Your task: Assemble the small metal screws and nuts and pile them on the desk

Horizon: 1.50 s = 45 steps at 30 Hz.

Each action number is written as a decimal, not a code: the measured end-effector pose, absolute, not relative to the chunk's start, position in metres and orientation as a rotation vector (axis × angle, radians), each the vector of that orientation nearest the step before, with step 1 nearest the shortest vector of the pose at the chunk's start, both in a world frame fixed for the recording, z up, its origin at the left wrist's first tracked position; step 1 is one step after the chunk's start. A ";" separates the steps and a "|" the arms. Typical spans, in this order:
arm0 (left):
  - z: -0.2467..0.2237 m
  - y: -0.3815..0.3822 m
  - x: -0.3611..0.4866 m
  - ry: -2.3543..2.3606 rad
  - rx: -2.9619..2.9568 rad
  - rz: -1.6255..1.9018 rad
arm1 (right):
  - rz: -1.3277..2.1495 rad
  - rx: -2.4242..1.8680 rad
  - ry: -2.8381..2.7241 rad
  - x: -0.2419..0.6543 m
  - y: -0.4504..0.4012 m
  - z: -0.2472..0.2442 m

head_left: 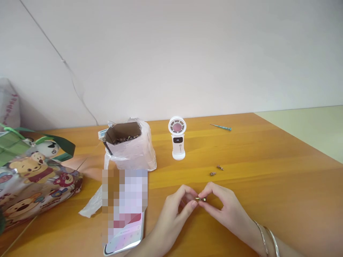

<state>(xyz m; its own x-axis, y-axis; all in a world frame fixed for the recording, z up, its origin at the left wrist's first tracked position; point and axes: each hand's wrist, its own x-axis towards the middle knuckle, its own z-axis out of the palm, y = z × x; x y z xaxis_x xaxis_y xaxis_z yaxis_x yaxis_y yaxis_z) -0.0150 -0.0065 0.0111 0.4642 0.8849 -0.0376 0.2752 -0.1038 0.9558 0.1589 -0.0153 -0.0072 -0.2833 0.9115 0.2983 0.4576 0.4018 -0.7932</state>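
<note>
A small brass-coloured metal fitting [200,199] is pinched between both hands above the table, at the lower middle of the head view. My left hand [178,210] grips its left end between thumb and fingertips. On the other end, my right hand [226,205] is closed in a pinch with thumb and forefinger. The fingertips hide part of the piece, so its exact kind is unclear. Just beyond my right hand lie two similar metal fittings, one nearer [212,174] and one slightly farther [220,167].
On the wooden table [268,160] stand a plastic-wrapped cardboard box [136,153] of small metal pieces and a white fan [178,146]. A teal screwdriver [222,127] lies at the back right. A phone [128,237], partly blurred, is beside my left forearm; a cartoon-printed bag [40,185] sits left.
</note>
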 end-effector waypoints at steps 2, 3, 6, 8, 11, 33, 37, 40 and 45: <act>0.010 -0.006 -0.014 1.026 1.630 0.692 | 0.657 -1.135 -1.953 0.159 -0.016 -0.011; 0.010 -0.007 -0.014 1.044 1.631 0.686 | 0.625 -1.123 -1.977 0.159 -0.017 -0.012; 0.010 -0.007 -0.012 1.119 1.638 0.697 | 0.587 -1.113 -2.033 0.158 -0.018 -0.011; 0.010 -0.008 -0.012 1.148 1.634 0.721 | 0.604 -1.112 -2.057 0.157 -0.018 -0.008; 0.009 -0.009 -0.012 1.149 1.585 0.762 | 0.657 -1.094 -2.069 0.157 -0.019 -0.004; 0.009 -0.009 -0.013 1.014 1.536 0.766 | 0.802 -1.072 -2.005 0.161 -0.015 -0.008; 0.013 -0.009 -0.015 1.041 1.664 0.670 | 0.778 -1.073 -1.993 0.159 -0.018 -0.007; 0.013 -0.009 -0.015 1.047 1.711 0.636 | 0.726 -1.069 -1.991 0.158 -0.020 -0.006; 0.010 -0.008 -0.015 1.087 1.706 0.626 | 0.629 -1.067 -1.970 0.156 -0.020 -0.009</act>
